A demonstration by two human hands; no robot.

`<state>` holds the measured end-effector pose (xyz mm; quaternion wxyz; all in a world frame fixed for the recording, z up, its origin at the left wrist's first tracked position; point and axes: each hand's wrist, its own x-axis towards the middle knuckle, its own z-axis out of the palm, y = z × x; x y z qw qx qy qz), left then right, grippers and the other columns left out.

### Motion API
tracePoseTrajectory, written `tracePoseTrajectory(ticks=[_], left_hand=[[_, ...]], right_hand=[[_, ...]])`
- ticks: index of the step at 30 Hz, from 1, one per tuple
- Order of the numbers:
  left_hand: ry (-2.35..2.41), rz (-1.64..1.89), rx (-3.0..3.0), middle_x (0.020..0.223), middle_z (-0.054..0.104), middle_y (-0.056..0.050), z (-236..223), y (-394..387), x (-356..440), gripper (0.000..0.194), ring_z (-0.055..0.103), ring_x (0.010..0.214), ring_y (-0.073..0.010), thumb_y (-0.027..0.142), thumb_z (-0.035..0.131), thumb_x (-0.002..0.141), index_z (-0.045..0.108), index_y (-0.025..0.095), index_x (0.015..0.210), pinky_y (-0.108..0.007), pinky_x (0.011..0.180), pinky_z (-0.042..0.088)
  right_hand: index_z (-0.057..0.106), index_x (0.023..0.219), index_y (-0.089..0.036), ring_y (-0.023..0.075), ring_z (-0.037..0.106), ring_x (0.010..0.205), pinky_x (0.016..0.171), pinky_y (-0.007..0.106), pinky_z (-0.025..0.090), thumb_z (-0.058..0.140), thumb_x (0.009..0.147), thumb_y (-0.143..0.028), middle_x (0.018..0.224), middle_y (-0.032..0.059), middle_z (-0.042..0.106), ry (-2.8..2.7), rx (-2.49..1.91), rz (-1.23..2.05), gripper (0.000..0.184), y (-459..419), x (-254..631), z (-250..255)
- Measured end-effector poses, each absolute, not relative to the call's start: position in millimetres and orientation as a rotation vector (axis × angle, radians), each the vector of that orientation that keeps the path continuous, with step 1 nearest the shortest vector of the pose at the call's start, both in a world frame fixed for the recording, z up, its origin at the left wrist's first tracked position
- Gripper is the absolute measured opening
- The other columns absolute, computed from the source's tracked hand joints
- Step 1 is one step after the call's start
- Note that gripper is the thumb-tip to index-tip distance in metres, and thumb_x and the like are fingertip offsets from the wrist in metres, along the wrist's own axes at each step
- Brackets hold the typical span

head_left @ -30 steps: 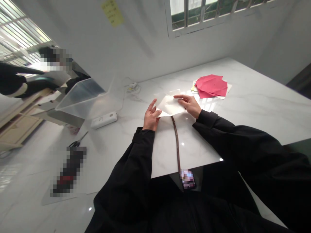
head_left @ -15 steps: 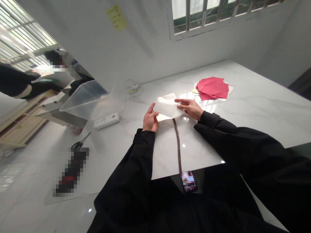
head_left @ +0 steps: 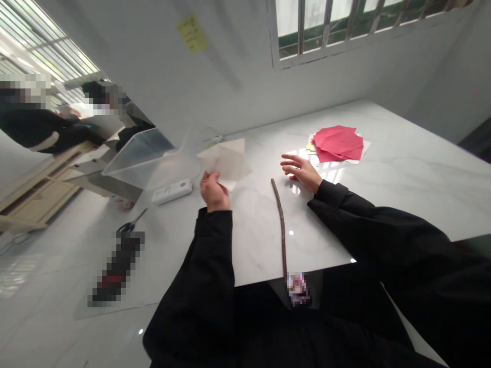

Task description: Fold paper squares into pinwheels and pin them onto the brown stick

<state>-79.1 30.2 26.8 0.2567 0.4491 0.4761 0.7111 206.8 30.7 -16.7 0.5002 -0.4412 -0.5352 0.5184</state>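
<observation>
A thin off-white sheet of paper [head_left: 226,161] is pinched at its near edge by my left hand [head_left: 215,190], the fingers closed on it; the sheet is tilted and slightly blurred. My right hand [head_left: 301,172] hovers over the table with fingers apart and nothing in them. Between my two hands lies a thin brown stick [head_left: 282,220], running from the middle of the table to its near edge. Beyond my right hand rests a stack of red paper pieces [head_left: 339,144] on top of some cream paper [head_left: 364,149].
To the left are a clear plastic bin [head_left: 141,158], a white power strip [head_left: 172,191], black scissors [head_left: 128,225] and a blurred-out dark item [head_left: 117,271]. A phone [head_left: 298,289] sits below the table edge [head_left: 261,280]. Two other people [head_left: 38,122] are at the far left.
My left hand has carried the paper leftward, off the stick's far end. My right hand has let go of the paper and its fingers have spread. The stick's tip is now uncovered.
</observation>
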Motion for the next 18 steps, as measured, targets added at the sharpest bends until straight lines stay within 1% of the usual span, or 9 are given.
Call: tracePoseTrajectory(ticks=[2,4,6,7,9,11,14,16,18], left_hand=[[1.483,1.967,1.526,0.117,0.08,-0.006,47.7,16.0,-109.7,0.045,0.071,0.122,-0.0254,0.022,0.053,0.082,0.077,0.018,0.119,-0.041,0.118,0.051],[1.585,1.756,1.955,0.145,0.07,-0.003,59.7,-6.1,-136.4,0.051,0.059,0.143,-0.024,0.022,0.046,0.091,0.074,0.022,0.134,-0.041,0.128,0.039],[1.696,1.345,2.303,0.166,0.052,0.0,55.9,-27.7,-156.2,0.054,0.042,0.158,-0.0241,0.023,0.044,0.094,0.071,0.026,0.141,-0.044,0.134,0.028],[1.779,1.089,2.367,0.171,0.043,-0.001,48.5,-36.1,-163.4,0.055,0.034,0.162,-0.0269,0.026,0.044,0.096,0.068,0.026,0.145,-0.048,0.135,0.025],[1.879,0.524,2.354,0.174,0.037,-0.004,28.1,-46.2,-173.3,0.058,0.029,0.164,-0.0337,0.038,0.043,0.099,0.061,0.026,0.153,-0.057,0.133,0.026],[1.923,0.152,2.297,0.176,0.033,-0.006,8.8,-48.5,-178.1,0.064,0.025,0.165,-0.0384,0.051,0.039,0.103,0.049,0.029,0.162,-0.066,0.131,0.022],[1.926,0.03,2.282,0.178,0.026,-0.006,-4.2,-44.2,-177.5,0.069,0.019,0.166,-0.0396,0.059,0.034,0.104,0.041,0.029,0.166,-0.066,0.131,0.018],[1.951,0.097,2.268,0.178,0.028,-0.008,-2.0,-39.5,-172.2,0.07,0.02,0.166,-0.0405,0.06,0.035,0.104,0.044,0.027,0.165,-0.068,0.131,0.017],[1.984,0.234,2.257,0.175,0.035,-0.011,6.3,-32.5,-162.6,0.067,0.024,0.164,-0.0415,0.059,0.038,0.103,0.05,0.024,0.159,-0.07,0.129,0.018]], right_hand=[[0.068,0.138,-0.027,0.0213,0.071,0.088,0.075,0.038,0.063,0.078,0.084,-0.043,0.132,0.0122,0.073,-1.374,-1.098,1.156,0.058,33.4,209.7,-18.5],[0.069,0.137,-0.025,0.0213,0.071,0.086,0.075,0.04,0.063,0.075,0.085,-0.038,0.129,0.012,0.074,-1.457,-1.115,1.063,0.054,36.5,210.8,-22.9],[0.071,0.134,-0.024,0.0206,0.071,0.085,0.081,0.042,0.063,0.072,0.086,-0.032,0.124,0.0109,0.076,-1.537,-1.131,0.974,0.049,38.8,209.9,-27.9],[0.071,0.133,-0.023,0.0201,0.071,0.084,0.084,0.042,0.063,0.071,0.086,-0.028,0.122,0.0101,0.076,-1.577,-1.146,0.932,0.047,39.2,208.9,-30.0],[0.072,0.132,-0.023,0.0189,0.071,0.083,0.089,0.042,0.062,0.07,0.086,-0.022,0.12,0.0091,0.077,-1.653,-1.188,0.865,0.045,38.5,206.3,-32.2],[0.073,0.131,-0.022,0.0175,0.07,0.08,0.09,0.04,0.061,0.07,0.086,-0.017,0.119,0.0083,0.078,-1.714,-1.228,0.829,0.045,36.2,204.0,-32.0],[0.074,0.128,-0.022,0.0156,0.069,0.077,0.089,0.037,0.061,0.069,0.087,-0.013,0.117,0.0069,0.078,-1.757,-1.246,0.804,0.042,32.9,201.7,-29.3],[0.075,0.125,-0.022,0.0149,0.07,0.076,0.088,0.036,0.061,0.069,0.088,-0.013,0.115,0.0061,0.079,-1.764,-1.249,0.794,0.039,32.1,201.3,-27.8],[0.076,0.124,-0.022,0.0148,0.07,0.076,0.087,0.035,0.06,0.069,0.088,-0.013,0.113,0.0055,0.079,-1.766,-1.254,0.79,0.038,32.4,201.4,-27.3]])
